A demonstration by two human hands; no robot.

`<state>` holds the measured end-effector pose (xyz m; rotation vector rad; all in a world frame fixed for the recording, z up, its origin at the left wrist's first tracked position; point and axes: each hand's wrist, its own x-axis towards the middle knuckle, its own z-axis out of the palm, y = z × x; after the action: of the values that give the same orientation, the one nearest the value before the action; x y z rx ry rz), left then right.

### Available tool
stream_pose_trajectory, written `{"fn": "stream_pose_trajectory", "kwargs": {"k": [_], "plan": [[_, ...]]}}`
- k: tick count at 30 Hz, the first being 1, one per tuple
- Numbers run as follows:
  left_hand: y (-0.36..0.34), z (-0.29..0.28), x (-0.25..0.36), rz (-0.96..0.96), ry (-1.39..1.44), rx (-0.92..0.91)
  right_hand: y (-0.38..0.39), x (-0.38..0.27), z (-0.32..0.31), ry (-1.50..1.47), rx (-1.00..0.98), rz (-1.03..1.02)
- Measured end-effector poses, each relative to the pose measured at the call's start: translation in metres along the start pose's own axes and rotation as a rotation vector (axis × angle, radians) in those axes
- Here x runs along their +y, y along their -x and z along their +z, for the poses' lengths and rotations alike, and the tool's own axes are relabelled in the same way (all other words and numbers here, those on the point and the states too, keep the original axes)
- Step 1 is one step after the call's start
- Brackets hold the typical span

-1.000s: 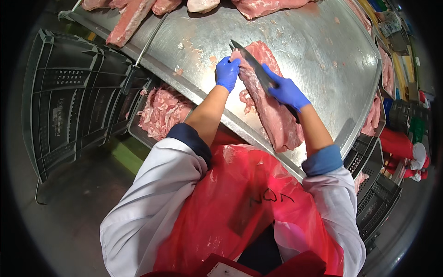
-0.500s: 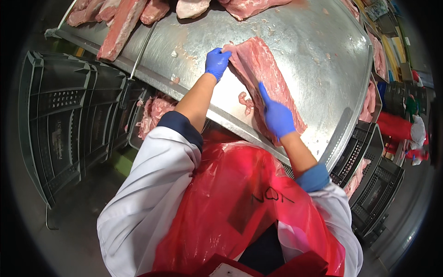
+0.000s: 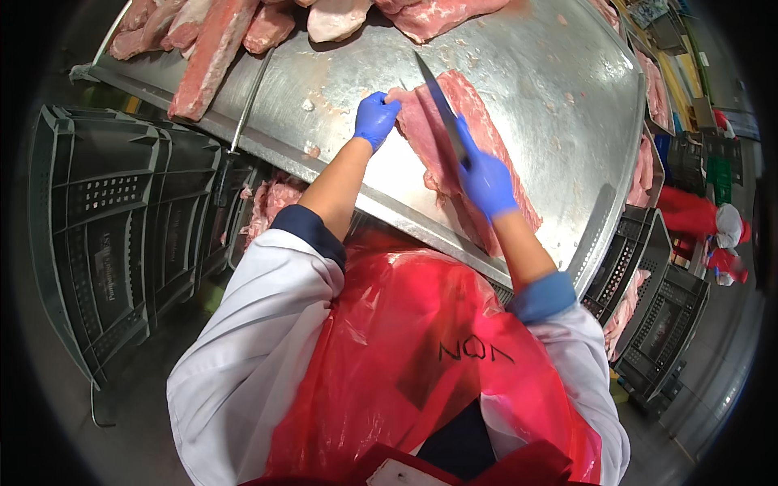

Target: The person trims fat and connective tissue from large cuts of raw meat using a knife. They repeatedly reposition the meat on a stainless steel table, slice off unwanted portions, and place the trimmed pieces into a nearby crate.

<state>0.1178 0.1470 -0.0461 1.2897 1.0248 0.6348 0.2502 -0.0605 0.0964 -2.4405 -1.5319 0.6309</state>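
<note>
R grip (image 3: 489, 183) w/ knife (image 3: 442, 107)

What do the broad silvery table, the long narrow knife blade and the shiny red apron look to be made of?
Broad silvery table: bare metal, probably stainless steel, given its bright glare and scuffed sheen.
Long narrow knife blade: likely steel, judging by its thin, pointed shape; it looks dark grey, finish unclear.
Shiny red apron: apparently thin plastic film, glossy, creased and partly see-through.

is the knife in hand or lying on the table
In hand: the right hand holds the knife, its blade across the meat.
</note>
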Motion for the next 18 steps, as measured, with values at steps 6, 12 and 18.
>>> {"fn": "stream_pose_trajectory", "kwargs": {"k": [6, 12, 18], "plan": [[0.005, -0.011, 0.018, 0.064, -0.063, 0.016, -0.011, -0.022, -0.002, 0.147, -0.223, 0.052], [0.044, 0.034, 0.087, 0.331, 0.143, -0.168, -0.004, -0.005, -0.006, 0.181, -0.239, 0.026], [0.031, 0.022, 0.098, 0.185, 0.174, -0.099, 0.032, 0.030, -0.011, 0.080, -0.216, -0.063]]}}
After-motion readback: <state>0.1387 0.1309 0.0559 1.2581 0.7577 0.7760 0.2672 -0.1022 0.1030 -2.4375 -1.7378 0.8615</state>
